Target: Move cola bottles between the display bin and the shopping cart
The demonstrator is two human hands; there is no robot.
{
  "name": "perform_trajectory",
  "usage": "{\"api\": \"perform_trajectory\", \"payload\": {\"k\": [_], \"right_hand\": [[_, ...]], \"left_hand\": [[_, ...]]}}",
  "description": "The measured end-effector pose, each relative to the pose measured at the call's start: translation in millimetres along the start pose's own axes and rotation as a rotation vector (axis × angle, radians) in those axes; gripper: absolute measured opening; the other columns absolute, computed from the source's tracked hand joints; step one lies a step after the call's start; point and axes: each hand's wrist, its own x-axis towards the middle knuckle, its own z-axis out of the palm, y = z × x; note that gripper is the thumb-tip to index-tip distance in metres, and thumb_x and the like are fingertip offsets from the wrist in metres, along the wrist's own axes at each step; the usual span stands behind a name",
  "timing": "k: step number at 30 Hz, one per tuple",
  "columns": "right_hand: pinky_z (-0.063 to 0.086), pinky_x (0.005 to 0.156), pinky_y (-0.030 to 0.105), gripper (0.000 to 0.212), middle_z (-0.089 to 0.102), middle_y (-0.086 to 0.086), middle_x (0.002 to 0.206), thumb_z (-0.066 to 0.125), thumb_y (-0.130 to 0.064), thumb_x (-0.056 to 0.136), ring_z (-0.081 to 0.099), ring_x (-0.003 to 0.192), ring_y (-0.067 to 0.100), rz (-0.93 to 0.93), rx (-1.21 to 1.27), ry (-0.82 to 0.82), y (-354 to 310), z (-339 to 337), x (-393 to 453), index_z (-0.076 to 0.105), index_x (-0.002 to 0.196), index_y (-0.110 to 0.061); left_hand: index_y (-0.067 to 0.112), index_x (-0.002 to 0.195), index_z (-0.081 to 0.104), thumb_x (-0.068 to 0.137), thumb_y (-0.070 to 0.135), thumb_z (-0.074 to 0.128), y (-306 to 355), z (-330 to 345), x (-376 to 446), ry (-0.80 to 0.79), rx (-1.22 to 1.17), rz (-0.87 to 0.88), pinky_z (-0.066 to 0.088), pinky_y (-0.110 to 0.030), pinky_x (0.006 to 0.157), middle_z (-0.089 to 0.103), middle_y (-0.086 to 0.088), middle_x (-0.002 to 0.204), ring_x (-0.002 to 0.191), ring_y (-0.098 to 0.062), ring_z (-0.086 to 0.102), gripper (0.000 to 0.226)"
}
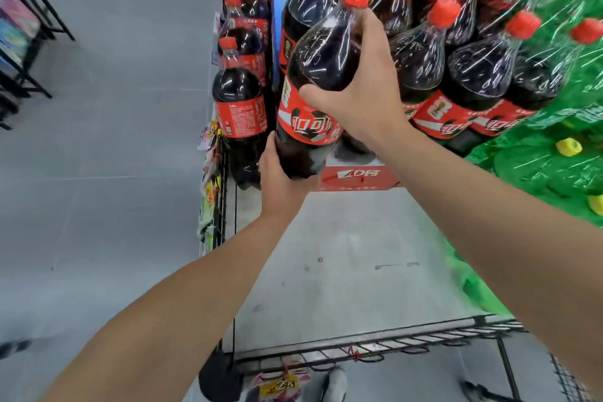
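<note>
I hold one large cola bottle (pixel 321 75) with a red cap and red label, tilted, above the display bin (pixel 342 271). My right hand (pixel 365 88) grips its upper shoulder below the neck. My left hand (pixel 280 179) cups and grips its dark base from below. Several more cola bottles (pixel 473 75) lean together in a stack at the right rear of the bin. Others stand upright along the bin's left side (pixel 239 114). The shopping cart is out of view.
Green soda bottles with yellow caps (pixel 554 153) fill the right side. A red carton (pixel 355 176) lies behind the held bottle. The bin's black wire rim (pixel 375 341) runs across the bottom. A dark rack (pixel 29 26) stands on the grey floor at far left.
</note>
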Motion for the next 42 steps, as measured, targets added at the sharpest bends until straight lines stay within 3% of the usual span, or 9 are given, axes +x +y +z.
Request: {"api": "perform_trajectory", "payload": {"k": [4,10,14,17,21,25,27,31,42], "right_hand": [[0.036,0.104,0.007,0.091,0.052,-0.001,0.138,0.088,-0.029,0.067,0.05,0.127,0.008,0.005,-0.005,-0.028,8.9,2.0,3.6,0.041,0.144,-0.014],[0.044,0.112,0.031,0.102,0.054,-0.002,0.142,0.089,-0.03,0.064,0.053,0.132,0.011,0.042,-0.004,-0.029,23.3,3.6,6.2,0.037,0.151,-0.015],[0.037,0.108,0.016,0.106,0.05,-0.003,0.147,0.091,-0.029,0.067,0.048,0.134,0.008,0.047,-0.024,-0.065,23.4,1.4,10.6,0.034,0.154,-0.015],[0.033,0.103,0.005,0.106,0.047,-0.002,0.149,0.091,-0.026,0.069,0.046,0.134,0.006,0.041,-0.023,-0.112,22.1,3.5,10.8,0.032,0.156,-0.014],[0.04,0.114,0.026,0.11,0.044,0.001,0.153,0.09,-0.025,0.069,0.045,0.14,0.013,0.021,-0.033,-0.149,20.2,1.3,6.8,0.027,0.158,-0.012],[0.037,0.107,0.017,0.106,0.047,-0.002,0.15,0.091,-0.024,0.069,0.047,0.137,0.01,0.016,-0.049,-0.159,19.3,-4.9,5.7,0.031,0.156,-0.016],[0.039,0.108,0.019,0.108,0.048,-0.002,0.15,0.092,-0.024,0.068,0.047,0.137,0.01,0.024,-0.059,-0.169,18.2,-6.2,7.7,0.031,0.157,-0.015],[0.042,0.115,0.036,0.108,0.049,-0.002,0.152,0.091,-0.022,0.069,0.047,0.14,0.016,-0.003,-0.088,-0.222,12.0,-7.0,14.7,0.03,0.158,-0.02],[0.037,0.103,0.026,0.109,0.039,0.005,0.157,0.09,-0.016,0.075,0.044,0.14,0.023,0.066,-0.225,-0.209,21.3,-19.2,25.1,0.022,0.161,-0.018]], "left_hand": [[0.03,0.153,0.029,0.051,0.028,0.092,-3.9,9.0,14.4,0.001,-0.012,-0.004,0.046,-0.045,0.11,0.048,0.002,0.145,0.138,-0.016,0.046,0.12],[0.02,0.156,0.026,0.058,0.015,0.093,6.5,10.5,13.4,-0.021,0.095,-0.002,0.038,-0.033,0.115,0.041,-0.007,0.15,0.135,-0.013,0.043,0.119],[0.016,0.156,0.029,0.062,0.039,0.089,14.4,0.4,13.2,-0.013,0.288,0.059,0.042,-0.045,0.109,0.05,-0.009,0.145,0.13,-0.029,0.049,0.114],[0.02,0.153,0.037,0.067,0.028,0.087,23.6,-14.3,17.7,-0.108,0.211,0.056,0.045,-0.038,0.107,0.054,-0.004,0.138,0.129,-0.022,0.051,0.1],[0.028,0.149,0.039,0.072,0.02,0.087,44.0,-30.6,21.1,-0.198,0.061,0.102,0.046,-0.039,0.109,0.056,0.016,0.136,0.129,-0.009,0.052,0.091],[0.031,0.155,0.027,0.065,0.044,0.084,64.3,-40.9,22.8,-0.284,0.009,0.124,0.042,-0.027,0.112,0.049,0.019,0.145,0.134,0.0,0.045,0.107],[0.034,0.156,0.023,0.064,0.042,0.084,71.0,-41.4,26.9,-0.326,0.027,0.122,0.043,-0.033,0.112,0.05,0.016,0.145,0.133,-0.003,0.047,0.111],[0.035,0.155,0.023,0.07,0.014,0.088,72.5,-32.6,26.6,-0.225,0.049,0.086,0.045,-0.041,0.111,0.053,0.013,0.142,0.131,-0.009,0.05,0.109],[0.034,0.157,0.021,0.071,0.004,0.085,77.5,1.0,33.1,-0.15,0.041,0.091,0.042,-0.036,0.113,0.053,0.012,0.145,0.132,-0.003,0.049,0.111]]}}
